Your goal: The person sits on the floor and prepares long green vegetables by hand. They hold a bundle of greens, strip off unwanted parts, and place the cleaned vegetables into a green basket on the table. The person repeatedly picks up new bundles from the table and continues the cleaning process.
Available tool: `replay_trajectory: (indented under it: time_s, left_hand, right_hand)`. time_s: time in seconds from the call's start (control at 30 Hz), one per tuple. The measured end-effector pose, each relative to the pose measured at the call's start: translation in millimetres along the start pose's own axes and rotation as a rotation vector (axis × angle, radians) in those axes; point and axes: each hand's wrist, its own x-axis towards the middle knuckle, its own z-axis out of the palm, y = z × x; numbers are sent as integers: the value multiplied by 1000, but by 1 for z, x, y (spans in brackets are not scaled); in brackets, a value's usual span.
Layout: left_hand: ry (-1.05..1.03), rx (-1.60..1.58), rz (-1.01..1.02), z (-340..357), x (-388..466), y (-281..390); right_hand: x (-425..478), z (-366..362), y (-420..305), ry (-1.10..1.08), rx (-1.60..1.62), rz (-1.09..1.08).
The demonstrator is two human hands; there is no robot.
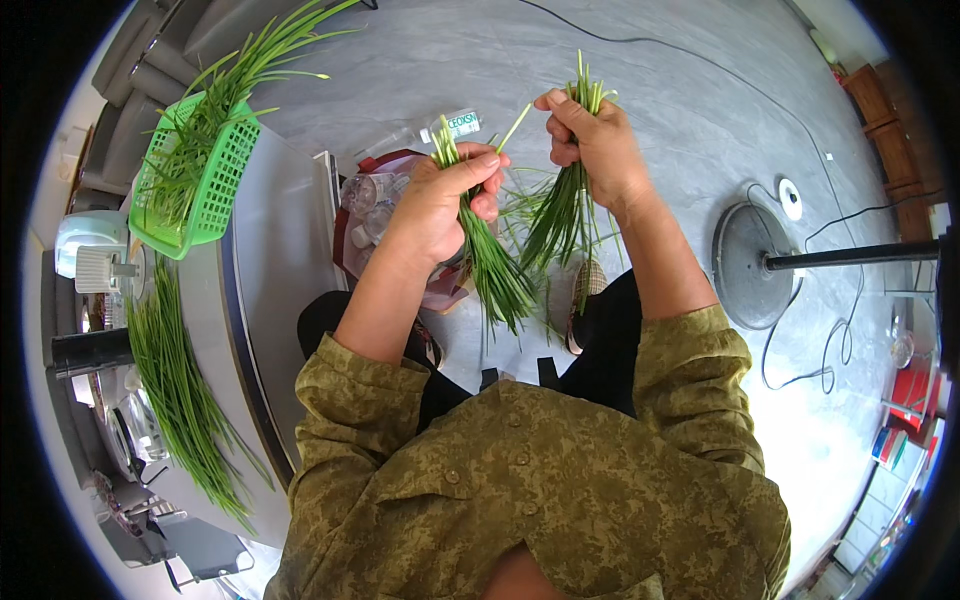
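My left hand (pixel 446 199) is closed around a bunch of green garlic chives (pixel 495 270), pale stem ends up and leaves hanging down. Another bunch of chives (pixel 559 214) hangs from my right hand (pixel 596 146), its pale ends sticking up above the fist. One single stem (pixel 514 127) slants between the two hands, its upper end close to my right fingertips. More chives stand in a green plastic basket (pixel 240 146) on the table at left, and a long pile of chives (pixel 176 390) lies on the tabletop beside it. Loose chive bits (pixel 525 199) are on the floor below my hands.
A dark red bag (pixel 349 247) of empty plastic bottles (pixel 367 191) stands between the table (pixel 259 225) and my feet. Another bottle (pixel 454 124) lies beyond it. At right are a black round stand base (pixel 750 262) and loose cables (pixel 825 371) on the grey floor.
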Motion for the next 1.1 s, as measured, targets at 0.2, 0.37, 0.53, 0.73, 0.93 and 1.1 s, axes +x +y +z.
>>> replay_trajectory:
  time_s: [0.2,0.37,0.53,0.73,0.93,1.1]
  left_hand:
    - [-2,26,-39,2,0,-1]
    - [-30,78,-21,2,0,-2]
    - [-106,136,-68,-1,-4,2]
    - [-61,227,-77,-5,-7,9]
    - [-19,246,-56,-9,-11,15]
    - [29,246,-25,-12,-14,20]
  right_hand:
    - [-5,4,6,-207,-123,60]
    - [3,-5,-2,12,61,-46]
    - [21,-47,-16,158,419,-137]
    - [28,-85,-26,177,636,-240]
    - [27,-104,-31,198,671,-323]
    - [27,-122,-35,226,730,-365]
